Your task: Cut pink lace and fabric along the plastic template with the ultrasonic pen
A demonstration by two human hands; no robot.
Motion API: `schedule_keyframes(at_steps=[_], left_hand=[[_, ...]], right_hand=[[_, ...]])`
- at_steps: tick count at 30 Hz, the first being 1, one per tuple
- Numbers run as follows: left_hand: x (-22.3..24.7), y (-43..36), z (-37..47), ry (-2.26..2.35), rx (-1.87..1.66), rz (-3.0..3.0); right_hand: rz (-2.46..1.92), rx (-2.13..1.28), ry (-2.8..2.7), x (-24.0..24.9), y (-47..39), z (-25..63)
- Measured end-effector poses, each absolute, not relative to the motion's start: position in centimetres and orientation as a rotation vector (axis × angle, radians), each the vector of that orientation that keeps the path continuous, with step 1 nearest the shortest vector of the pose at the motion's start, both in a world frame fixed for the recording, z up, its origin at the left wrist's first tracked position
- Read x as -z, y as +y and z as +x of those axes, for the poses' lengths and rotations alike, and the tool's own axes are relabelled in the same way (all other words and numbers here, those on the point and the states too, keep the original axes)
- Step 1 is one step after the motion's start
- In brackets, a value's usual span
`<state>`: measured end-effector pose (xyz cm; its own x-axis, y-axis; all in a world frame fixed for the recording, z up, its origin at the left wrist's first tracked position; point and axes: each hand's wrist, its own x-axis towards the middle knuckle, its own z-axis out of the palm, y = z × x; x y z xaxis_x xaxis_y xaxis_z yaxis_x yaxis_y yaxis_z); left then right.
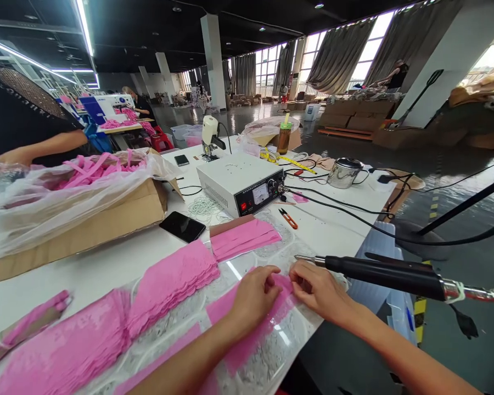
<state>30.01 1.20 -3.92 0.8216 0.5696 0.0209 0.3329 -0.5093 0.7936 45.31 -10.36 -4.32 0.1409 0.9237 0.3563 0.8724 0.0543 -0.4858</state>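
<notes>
A thin, sheer piece of pink fabric lies on the marbled clear mat in front of me. Along its far edge, the curled fingers of my left hand pinch the cloth. Close by on the right, my right hand is closed on the same edge near its corner. Just above my right hand, a black pen-like tool with a pointed metal tip reaches in from the right. Stacks of cut pink fabric lie to the left, and a smaller pink stack sits beyond my left hand.
A control box with a dial stands behind the stacks. Around it are a phone, orange thread snips, a metal mug and black cables. A plastic-lined carton holds pink strips; a person's arm is behind it.
</notes>
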Motion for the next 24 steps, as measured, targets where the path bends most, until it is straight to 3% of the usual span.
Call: schedule_keyframes(at_steps=[24], left_hand=[[4.21, 1.02, 29.70, 0.566, -0.428, 2.175]], right_hand=[[-1.691, -0.020, -1.830, 4.33, -11.02, 44.44]])
